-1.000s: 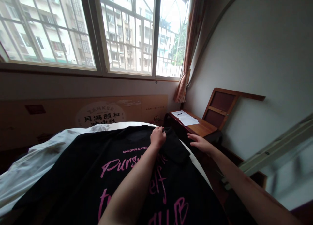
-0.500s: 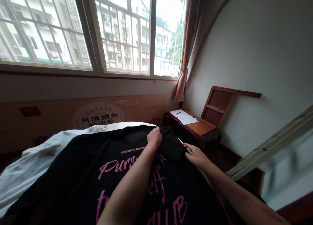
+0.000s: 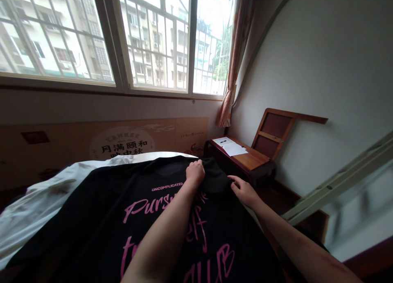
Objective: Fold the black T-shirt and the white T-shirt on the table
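A black T-shirt (image 3: 101, 209) with pink lettering lies spread out, front side up, over a white rounded surface. My left hand (image 3: 195, 171) is closed on the cloth near the collar and shoulder, its fingers bunched. To its right, my right hand (image 3: 244, 189) pinches the edge of the short sleeve between thumb and fingers. White cloth (image 3: 66, 180) lies under and beside the shirt on the left. My left forearm crosses over part of the lettering and hides it.
Beyond the shirt, a printed cardboard panel (image 3: 70, 131) leans below the barred window. A low wooden table (image 3: 256, 159) with papers (image 3: 233, 148) stands at the back right, near a tied curtain (image 3: 226, 109). A pale metal ladder-like frame (image 3: 340, 184) slants at the right.
My right hand has moved slightly left and up, and its fingers have closed on the sleeve edge. My left hand stays at nearly the same place on the shirt.
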A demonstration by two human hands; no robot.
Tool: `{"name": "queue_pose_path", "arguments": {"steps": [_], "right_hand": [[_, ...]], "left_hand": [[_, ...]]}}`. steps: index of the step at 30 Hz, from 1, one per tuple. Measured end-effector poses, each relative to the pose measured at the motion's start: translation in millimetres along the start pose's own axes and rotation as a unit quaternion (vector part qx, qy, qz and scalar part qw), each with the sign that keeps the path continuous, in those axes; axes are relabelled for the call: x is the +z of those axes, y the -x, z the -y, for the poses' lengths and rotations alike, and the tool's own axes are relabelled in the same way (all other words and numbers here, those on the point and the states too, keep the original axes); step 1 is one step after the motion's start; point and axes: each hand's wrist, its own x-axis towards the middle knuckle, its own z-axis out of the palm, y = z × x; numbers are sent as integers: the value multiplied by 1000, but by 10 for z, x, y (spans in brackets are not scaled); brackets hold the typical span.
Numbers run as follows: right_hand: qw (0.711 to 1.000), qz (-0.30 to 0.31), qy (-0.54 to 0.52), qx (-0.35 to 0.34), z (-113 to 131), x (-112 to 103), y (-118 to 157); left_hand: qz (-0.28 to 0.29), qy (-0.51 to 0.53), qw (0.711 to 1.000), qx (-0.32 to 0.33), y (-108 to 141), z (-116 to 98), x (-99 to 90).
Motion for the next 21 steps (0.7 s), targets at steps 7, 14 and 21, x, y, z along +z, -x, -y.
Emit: {"name": "queue_pose_path", "arguments": {"steps": [7, 14, 21], "right_hand": [[998, 14, 68, 4, 15, 41, 27], [986, 36, 157, 51, -48, -46, 55], [996, 63, 57, -4, -192, -233, -119]], "left_hand": [[2, 5, 1000, -12, -9, -9, -1], [10, -18, 1000, -7, -25, 71, 50], [16, -14, 994, 109, 15, -124, 37]]}}
